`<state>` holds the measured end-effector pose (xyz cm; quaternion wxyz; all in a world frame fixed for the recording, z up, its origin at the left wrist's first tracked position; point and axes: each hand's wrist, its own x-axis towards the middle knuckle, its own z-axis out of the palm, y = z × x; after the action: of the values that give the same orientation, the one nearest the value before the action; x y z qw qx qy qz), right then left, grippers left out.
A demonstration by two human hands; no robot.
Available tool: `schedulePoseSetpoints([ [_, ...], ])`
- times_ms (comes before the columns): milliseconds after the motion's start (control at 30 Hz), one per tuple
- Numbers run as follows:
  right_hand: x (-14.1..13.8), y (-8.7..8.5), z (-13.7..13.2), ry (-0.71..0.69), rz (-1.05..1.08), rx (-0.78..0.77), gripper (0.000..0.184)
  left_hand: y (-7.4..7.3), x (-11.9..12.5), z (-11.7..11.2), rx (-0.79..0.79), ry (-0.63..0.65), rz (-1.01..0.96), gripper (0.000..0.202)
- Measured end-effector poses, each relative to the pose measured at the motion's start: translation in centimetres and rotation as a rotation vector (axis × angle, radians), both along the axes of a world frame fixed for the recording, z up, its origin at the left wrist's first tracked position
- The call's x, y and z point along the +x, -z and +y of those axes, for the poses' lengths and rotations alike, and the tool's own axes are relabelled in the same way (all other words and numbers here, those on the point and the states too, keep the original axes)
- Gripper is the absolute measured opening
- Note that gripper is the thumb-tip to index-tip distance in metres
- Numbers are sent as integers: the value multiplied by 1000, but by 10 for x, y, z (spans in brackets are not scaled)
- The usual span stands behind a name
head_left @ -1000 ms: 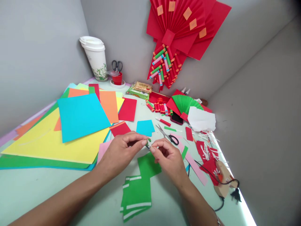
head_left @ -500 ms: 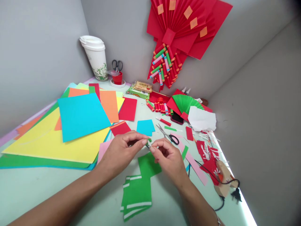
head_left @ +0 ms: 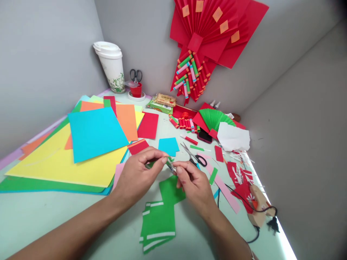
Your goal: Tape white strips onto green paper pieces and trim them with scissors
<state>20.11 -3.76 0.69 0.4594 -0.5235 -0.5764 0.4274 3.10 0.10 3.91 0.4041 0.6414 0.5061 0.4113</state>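
Fingertips pinched, my left hand [head_left: 145,164] holds a small piece of green paper [head_left: 168,161] above the table. My right hand [head_left: 193,180] is closed at the other end of it, thumb against index finger. A thin greyish strip or edge shows between the two hands; its kind is too small to tell. Below them lie green paper squares with white strips along some edges [head_left: 159,220]. Scissors [head_left: 193,154] with black handles rest just beyond my right hand, blades apart.
Coloured paper sheets [head_left: 97,133] are stacked at left. Small paper rolls [head_left: 185,124], a red glue stick or pen [head_left: 189,139] and a green folded fan [head_left: 214,117] lie farther back. A glue gun [head_left: 257,207] with a black cord [head_left: 241,198] and paper scraps sit at right.
My fingertips have moved slightly apart, with more of the thin greyish edge showing between them. My right hand has turned a little. The things on the table stay as they were.
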Motion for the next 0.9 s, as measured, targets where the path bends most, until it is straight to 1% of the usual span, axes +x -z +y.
schedulePoseSetpoints([
  [100,-2,-1,-3,10,-28,-18,21,1,0,-3,67,-40,6,13],
  [233,-6,-3,-7,17,-46,-13,22,0,0,-5,89,-53,-9,11],
  [433,-10,-4,-12,17,-68,12,26,1,-1,-3,52,-84,-12,14],
  [533,-10,-4,-13,45,-65,22,30,1,-3,-1,35,-124,2,18],
  [633,-7,-5,-14,70,-65,33,26,-1,-5,0,10,-172,-9,20],
  [733,-4,-9,-14,53,-93,64,20,-4,-6,1,-6,-192,-27,21],
  [900,-4,-14,-14,10,-129,35,25,-5,-6,0,-13,-203,-25,21],
])
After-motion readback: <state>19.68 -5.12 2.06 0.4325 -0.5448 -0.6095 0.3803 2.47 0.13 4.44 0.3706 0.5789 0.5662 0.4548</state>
